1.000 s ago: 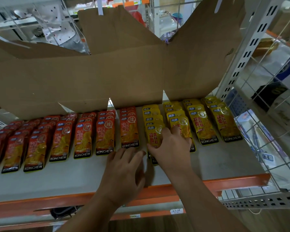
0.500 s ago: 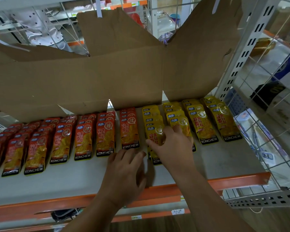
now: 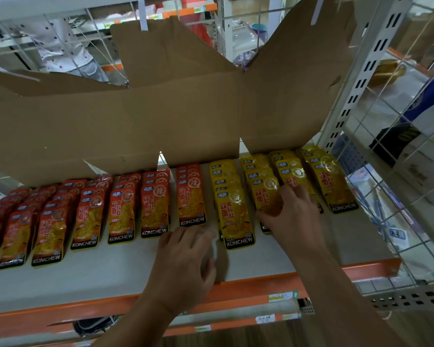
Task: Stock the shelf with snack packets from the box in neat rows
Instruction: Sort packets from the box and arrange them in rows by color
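Snack packets lie in overlapping rows on the white shelf [image 3: 105, 269]: several red rows [image 3: 120, 216] on the left, yellow rows [image 3: 236, 216] on the right. The open cardboard box [image 3: 135, 121] stands behind them, its flaps hanging over the back of the rows. My right hand [image 3: 293, 216] lies on the second yellow row, fingers spread over its front packets and thumb at the front packet's lower edge. My left hand [image 3: 186, 254] rests on the bare shelf just in front of the last red row, fingers loosely bent, holding nothing.
An orange beam [image 3: 261, 281] edges the shelf front. A white slotted upright [image 3: 361, 78] and wire mesh panel [image 3: 411, 196] close off the right side. Behind the box, through the mesh, stands a person in a white spotted garment [image 3: 60, 46].
My right hand has slid right from the first yellow row onto the second, uncovering the first row's front packet. My left hand has stayed in place on the shelf.
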The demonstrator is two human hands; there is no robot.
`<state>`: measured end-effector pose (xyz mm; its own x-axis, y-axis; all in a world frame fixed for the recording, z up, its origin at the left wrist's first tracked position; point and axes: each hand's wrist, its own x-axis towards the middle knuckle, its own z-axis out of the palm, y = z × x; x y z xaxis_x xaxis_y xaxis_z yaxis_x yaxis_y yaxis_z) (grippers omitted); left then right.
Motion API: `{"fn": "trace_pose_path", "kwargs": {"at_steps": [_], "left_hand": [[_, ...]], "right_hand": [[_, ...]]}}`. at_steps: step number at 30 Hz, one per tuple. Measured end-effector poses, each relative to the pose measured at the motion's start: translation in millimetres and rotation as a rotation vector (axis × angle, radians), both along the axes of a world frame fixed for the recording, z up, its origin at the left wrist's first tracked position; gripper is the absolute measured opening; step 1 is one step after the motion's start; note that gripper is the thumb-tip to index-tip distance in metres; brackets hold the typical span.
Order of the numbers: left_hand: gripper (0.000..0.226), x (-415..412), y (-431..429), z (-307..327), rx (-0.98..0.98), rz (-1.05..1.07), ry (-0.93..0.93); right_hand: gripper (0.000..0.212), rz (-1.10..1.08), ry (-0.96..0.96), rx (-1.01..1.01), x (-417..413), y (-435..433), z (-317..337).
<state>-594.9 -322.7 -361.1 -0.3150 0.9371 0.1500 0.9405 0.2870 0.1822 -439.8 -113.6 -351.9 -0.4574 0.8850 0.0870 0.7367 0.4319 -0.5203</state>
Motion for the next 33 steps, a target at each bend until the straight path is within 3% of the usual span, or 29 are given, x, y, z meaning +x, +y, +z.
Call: {"fn": "trace_pose_path", "kwargs": {"at_steps": [10, 24, 33], "left_hand": [[0.049, 1, 1, 1, -0.007, 0.005, -0.003], [0.048, 2, 1, -1, 0.032, 0.000, 0.004], [0.050, 2, -2, 0, 0.085, 0.016, 0.018]], "right_hand": [[0.043, 0.043, 0.030, 0.009, -2, -4, -5], [0.052, 0.021, 0.064, -0.012, 2, -7, -2], [0.038, 0.046, 0.095, 0.186, 6, -40, -12]]}}
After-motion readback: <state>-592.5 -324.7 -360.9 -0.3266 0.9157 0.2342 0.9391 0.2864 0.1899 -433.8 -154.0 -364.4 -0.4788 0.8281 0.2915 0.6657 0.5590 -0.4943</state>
